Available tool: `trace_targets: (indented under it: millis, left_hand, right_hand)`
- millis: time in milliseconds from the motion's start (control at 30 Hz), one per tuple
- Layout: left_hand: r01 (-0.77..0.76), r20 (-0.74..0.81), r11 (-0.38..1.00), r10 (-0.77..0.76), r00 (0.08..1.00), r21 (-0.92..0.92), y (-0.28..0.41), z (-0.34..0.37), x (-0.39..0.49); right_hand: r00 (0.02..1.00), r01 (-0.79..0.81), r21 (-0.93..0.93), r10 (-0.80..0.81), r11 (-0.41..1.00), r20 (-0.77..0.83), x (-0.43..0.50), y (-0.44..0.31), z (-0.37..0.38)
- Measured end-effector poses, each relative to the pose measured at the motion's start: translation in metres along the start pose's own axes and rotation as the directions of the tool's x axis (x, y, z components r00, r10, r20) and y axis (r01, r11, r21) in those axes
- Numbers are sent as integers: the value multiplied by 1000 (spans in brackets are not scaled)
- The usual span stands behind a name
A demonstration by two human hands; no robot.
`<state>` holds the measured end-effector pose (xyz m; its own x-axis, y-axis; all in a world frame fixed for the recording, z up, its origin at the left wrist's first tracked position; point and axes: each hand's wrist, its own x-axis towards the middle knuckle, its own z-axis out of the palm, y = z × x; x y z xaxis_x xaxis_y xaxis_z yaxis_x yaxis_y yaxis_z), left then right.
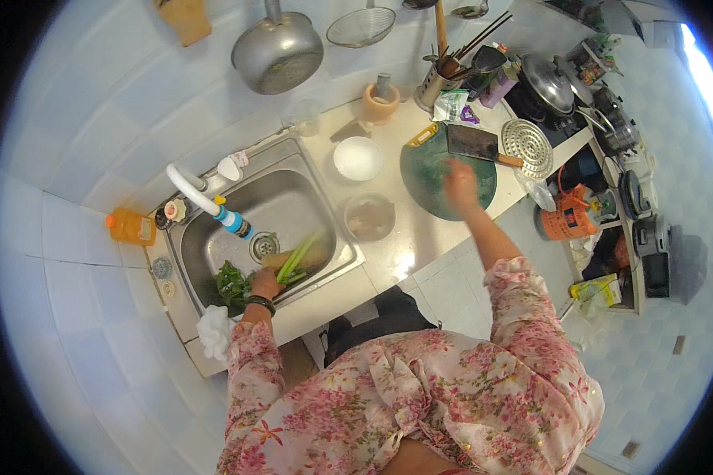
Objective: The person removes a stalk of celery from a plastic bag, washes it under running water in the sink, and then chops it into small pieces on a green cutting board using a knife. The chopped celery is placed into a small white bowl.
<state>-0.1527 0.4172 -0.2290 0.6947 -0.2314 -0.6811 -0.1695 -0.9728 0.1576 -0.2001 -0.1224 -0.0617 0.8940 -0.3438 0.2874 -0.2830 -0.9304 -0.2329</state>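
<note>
Low in the steel sink (297, 202), my left hand (265, 284) is closed on a bunch of celery (297, 259), its leaves towards the left and pale stalks towards the right. A light brown, elongated thing (277, 259) lies beside the stalks; its kind is unclear. My right hand (460, 181), blurred, is over the round green cutting board (419, 172), and whether its fingers hold anything cannot be told. Just beyond it a cleaver (474, 142) with a wooden handle lies across the board, beside a peeler-like tool with a yellow frame (423, 135).
A white bowl (358, 158) and a clear bowl with pale contents (369, 217) stand between sink and board. The faucet (193, 190) arches over the sink. A perforated steamer plate (527, 148) lies at the board's right; a utensil holder (432, 89) stands behind.
</note>
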Motion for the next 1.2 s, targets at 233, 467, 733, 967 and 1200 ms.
trace_targets:
  millis: [233,467,733,967,1200]
  left_hand:
    - [28,-211,857,-158,965,-514,23,-30,-17]
    - [-201,-380,623,-167,910,-756,60,-37,-35]
    - [-264,-180,-404,-233,956,-876,77,-44,-36]
    - [-446,-612,498,-240,754,-744,31,-46,7]
    - [-315,-574,-767,83,815,-559,-33,-147,45]
  right_hand:
    - [970,-122,-428,199,896,139,22,215,34]
    - [931,-59,-603,261,796,254,74,280,52]
    - [772,103,-327,132,939,622,60,264,6]
    - [905,-90,-136,138,987,402,18,201,-67]
    - [953,151,-52,-131,987,274,0,72,-145]
